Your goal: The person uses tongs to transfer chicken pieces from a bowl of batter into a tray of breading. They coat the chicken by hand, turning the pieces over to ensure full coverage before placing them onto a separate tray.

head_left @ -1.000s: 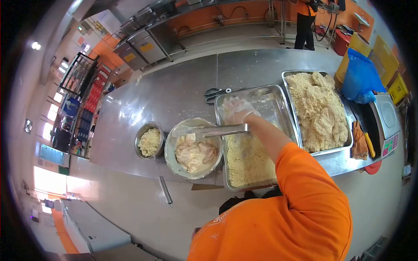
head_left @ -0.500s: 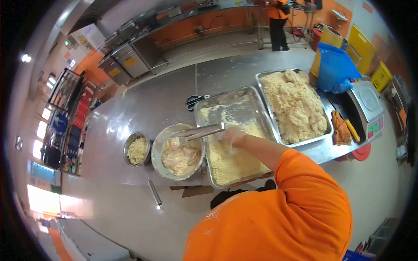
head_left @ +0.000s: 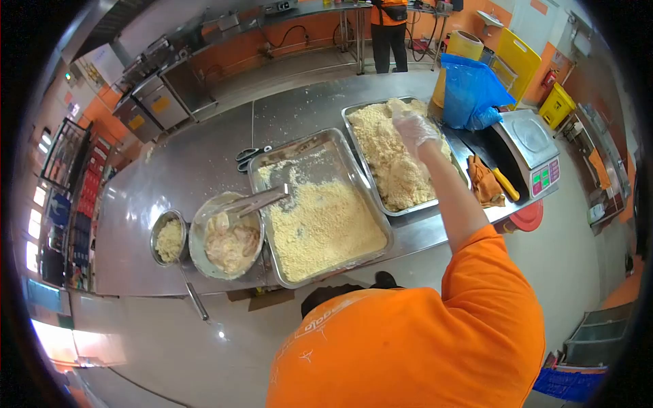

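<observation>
My right hand (head_left: 416,130), in a clear plastic glove, touches the far part of a heap of pale crumbs (head_left: 389,160) in the right metal tray (head_left: 373,194). Its fingers blend into the crumbs, so their shape is unclear. Nearer the middle, a larger metal tray (head_left: 275,253) holds a layer of yellowish crumbs (head_left: 323,228). Metal tongs (head_left: 262,199) rest across a bowl (head_left: 198,255) of wet, pale pieces (head_left: 231,246), their end reaching over the larger tray. My left hand is out of view.
Left of the bowl is a long-handled strainer (head_left: 195,292) holding a pale mass. Black scissors (head_left: 249,158) lie behind the larger tray. To the right are a blue bag (head_left: 469,92), a scale (head_left: 534,153), a brown cloth (head_left: 484,182) and a yellow handle (head_left: 505,184). Another person (head_left: 390,37) stands far back.
My right hand has moved from the larger tray, beside the tongs' end, to the crumb heap in the right tray. The whole view has shifted, with the table now farther left.
</observation>
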Tool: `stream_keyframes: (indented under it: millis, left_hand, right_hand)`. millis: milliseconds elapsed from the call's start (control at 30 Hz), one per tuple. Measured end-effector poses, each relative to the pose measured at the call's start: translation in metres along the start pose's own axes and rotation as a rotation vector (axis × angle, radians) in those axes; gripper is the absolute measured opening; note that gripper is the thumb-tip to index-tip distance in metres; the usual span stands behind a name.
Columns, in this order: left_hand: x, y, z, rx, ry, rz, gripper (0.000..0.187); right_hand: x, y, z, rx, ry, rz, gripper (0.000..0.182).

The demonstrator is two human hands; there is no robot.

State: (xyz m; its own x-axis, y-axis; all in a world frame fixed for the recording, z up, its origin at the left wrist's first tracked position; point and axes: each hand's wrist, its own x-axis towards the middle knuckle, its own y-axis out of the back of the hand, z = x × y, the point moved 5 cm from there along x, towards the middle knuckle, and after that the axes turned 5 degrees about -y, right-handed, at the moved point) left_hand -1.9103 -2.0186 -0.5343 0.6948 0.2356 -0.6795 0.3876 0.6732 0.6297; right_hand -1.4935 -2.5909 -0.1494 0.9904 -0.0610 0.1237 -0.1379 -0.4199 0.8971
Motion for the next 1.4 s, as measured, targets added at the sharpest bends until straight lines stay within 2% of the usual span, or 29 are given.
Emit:
stream_keyframes:
  millis: [33,133,233,267,300,367,433,500,567,633,733,833,867,933,1033,1133,1233,1267,1367,1400]
  left_hand:
    - [-0.002,-0.007,-0.007,0.023,0.010,-0.018,0.037]
    - [-0.009,-0.030,-0.018,0.159,-0.020,-0.075,0.037]
    - [-0.007,-0.051,-0.007,0.384,-0.181,-0.077,0.037]
    - [-0.009,-0.053,0.002,0.380,-0.209,-0.038,0.037]
    - [-0.009,-0.056,0.012,0.329,-0.234,0.013,0.037]
    - [-0.012,-0.050,0.036,-0.066,-0.281,0.202,0.035]
    - [-0.042,-0.029,0.093,-0.211,-0.160,0.201,0.036]
    - [-0.056,-0.025,0.119,-0.251,-0.129,0.211,0.037]
    - [-0.059,-0.039,0.113,-0.241,-0.090,0.209,0.038]
    - [-0.051,-0.060,0.088,-0.185,-0.041,0.200,0.038]
    - [-0.048,-0.086,0.050,-0.056,0.051,-0.091,0.040]
    - [-0.071,-0.095,0.017,-0.168,0.162,0.070,0.042]
    - [-0.070,-0.100,0.005,-0.125,0.179,0.002,0.043]
    - [-0.075,-0.102,-0.009,-0.145,0.207,0.075,0.044]
    - [-0.077,-0.099,-0.014,-0.145,0.195,0.110,0.045]
    - [-0.076,-0.079,0.007,-0.169,0.169,0.122,0.044]
    - [-0.070,-0.042,0.041,-0.200,0.037,0.167,0.043]
    - [-0.070,-0.028,0.050,-0.203,-0.023,0.184,0.043]
    - [-0.064,-0.006,0.060,-0.252,0.034,0.210,0.042]
    - [-0.066,-0.001,0.063,-0.249,0.043,0.193,0.041]
  right_hand:
    - [-0.003,0.017,-0.015,-0.661,0.119,0.073,0.045]
    - [0.013,-0.014,0.023,-0.771,0.196,-0.073,0.052]
    - [-0.010,-0.010,-0.029,-0.687,0.399,-0.273,0.054]
    - [-0.007,-0.023,-0.029,-0.681,0.348,-0.344,0.050]
    - [-0.002,-0.040,-0.027,-0.676,0.299,-0.413,0.047]
    - [0.002,-0.051,-0.032,-0.598,0.215,-0.464,0.038]
    - [0.002,-0.040,-0.046,-0.447,0.138,-0.433,0.029]
    - [-0.001,-0.033,-0.056,-0.467,0.150,-0.534,0.024]
    - [-0.002,-0.031,-0.059,-0.500,0.145,-0.640,0.022]
    - [-0.001,-0.032,-0.059,-0.545,0.131,-0.747,0.032]
    - [-0.003,-0.031,-0.062,-0.561,0.218,-0.717,0.032]
    - [-0.010,-0.024,-0.062,-0.482,0.363,-0.630,0.026]
    - [-0.012,-0.031,-0.054,-0.564,0.390,-0.635,0.024]
    - [-0.021,-0.042,-0.053,-0.727,0.445,-0.638,0.023]
    - [-0.058,-0.017,-0.086,-0.701,0.141,-0.461,0.043]
    - [-0.063,-0.076,-0.044,-0.885,0.319,-0.268,0.053]
    - [-0.069,-0.076,-0.057,-0.782,0.131,-0.396,0.053]
    - [-0.068,-0.077,-0.055,-0.783,0.123,-0.350,0.051]
    - [-0.079,-0.070,-0.076,-0.784,0.202,-0.190,0.051]
    - [-0.085,-0.058,-0.107,-0.709,0.124,-0.274,0.053]
